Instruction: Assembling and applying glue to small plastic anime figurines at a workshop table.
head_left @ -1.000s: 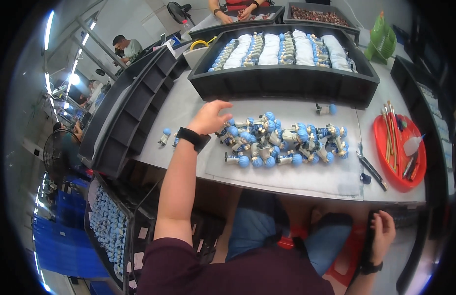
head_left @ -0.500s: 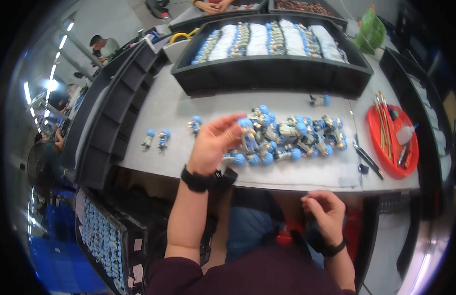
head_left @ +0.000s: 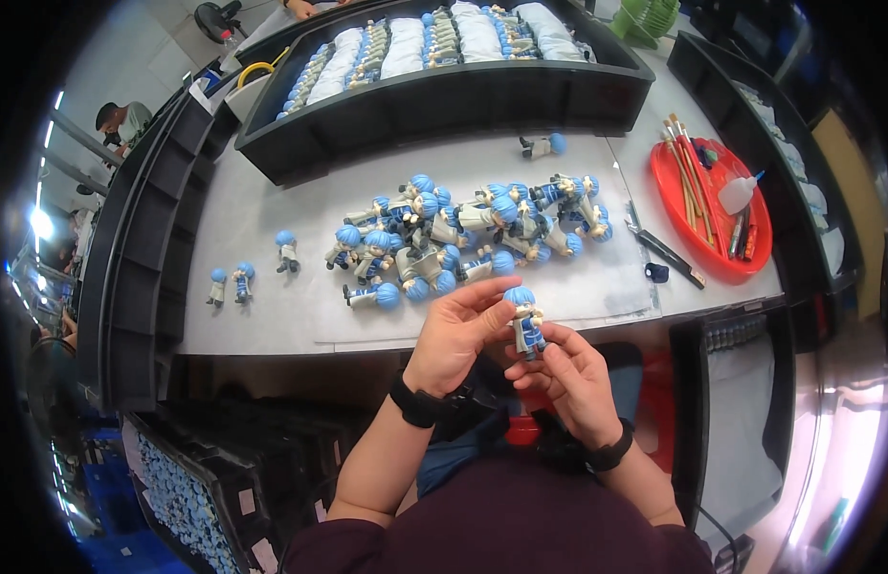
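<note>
A small blue-haired figurine in a white and blue outfit is held upright in front of me, just past the table's near edge. My left hand pinches it near the head from the left. Lower down, the fingers of my right hand close on its legs. Beyond my hands lies a heap of similar figurines, mostly on their sides. Apart from the heap, a few stand or lie at the left, including a figurine. Another figurine lies alone near the big tray.
A black tray of figurines in rows between white padding stands at the back. To the right are a red dish with brushes and a small bottle, and a black pen-like tool. Black crates flank the left.
My left hand has brought the figurine from over the heap toward me. My right hand has risen and now grips it too. The view has shifted, so the table sits further left.
</note>
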Available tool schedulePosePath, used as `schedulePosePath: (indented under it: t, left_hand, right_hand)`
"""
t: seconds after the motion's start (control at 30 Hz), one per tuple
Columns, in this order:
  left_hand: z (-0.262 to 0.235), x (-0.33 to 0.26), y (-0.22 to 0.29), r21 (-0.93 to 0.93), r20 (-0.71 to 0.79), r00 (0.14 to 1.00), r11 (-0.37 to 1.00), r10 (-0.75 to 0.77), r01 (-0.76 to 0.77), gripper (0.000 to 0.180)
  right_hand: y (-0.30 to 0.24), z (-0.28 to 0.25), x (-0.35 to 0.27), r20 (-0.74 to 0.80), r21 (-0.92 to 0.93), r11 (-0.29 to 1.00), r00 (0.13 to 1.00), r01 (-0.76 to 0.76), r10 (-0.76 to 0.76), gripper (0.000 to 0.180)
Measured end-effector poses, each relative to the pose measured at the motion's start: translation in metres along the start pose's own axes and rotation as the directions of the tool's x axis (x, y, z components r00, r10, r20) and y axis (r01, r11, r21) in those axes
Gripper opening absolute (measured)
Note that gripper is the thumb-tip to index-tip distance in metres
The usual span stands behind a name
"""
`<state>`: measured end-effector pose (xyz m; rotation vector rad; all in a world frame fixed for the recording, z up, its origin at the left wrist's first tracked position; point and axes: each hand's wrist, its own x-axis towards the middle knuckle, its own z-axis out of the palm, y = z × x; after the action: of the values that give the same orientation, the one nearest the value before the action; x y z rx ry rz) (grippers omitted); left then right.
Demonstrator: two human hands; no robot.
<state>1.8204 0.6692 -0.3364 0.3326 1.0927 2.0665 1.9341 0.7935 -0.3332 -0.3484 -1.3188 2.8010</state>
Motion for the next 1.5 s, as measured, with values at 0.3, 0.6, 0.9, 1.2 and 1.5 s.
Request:
schedulePosePath:
  t: [0.3, 0.6, 0.9, 1.2, 1.5]
  left_hand:
    - [0.000, -0.020, 0.007, 0.159, 0.142, 0.989, 0.987, -0.030, 0.007, 0.031]
    - [0.003, -0.025, 0.082, 0.712, 0.182, 0.943, 0.624, 0.278, -0.321, 0.025]
    - [-0.258, 0.037, 0.192, 0.737, -0.252, 0.856, -0.483, 0.453, 0.472, 0.052]
    - [-0.181, 0.078, 0.187, 0.925, -0.167, 0.858, 0.379, 0.487, -0.035, 0.029]
    - [0.022, 0.064, 0.049, 0.376, 0.179, 0.959, 0.886, 0.219, -0.273, 0.038]
  right_hand:
    - [0.010, -0.005, -0.011, 0.108, 0.152, 0.988, 0.994, 0.013, -0.030, 0.031]
    - [-0.014, -0.025, -0.035, 0.097, -0.011, 0.996, 0.991, 0.094, -0.092, 0.041]
    - [-0.098, -0.148, -0.071, -0.442, -0.560, 0.750, 0.637, 0.354, -0.631, 0.031]
    - [-0.115, -0.351, -0.180, -0.757, -0.653, 0.677, 0.244, -0.340, -0.606, 0.028]
    - [-0.065, -0.439, -0.157, -0.779, -0.586, 0.348, 0.391, -0.732, -0.490, 0.024]
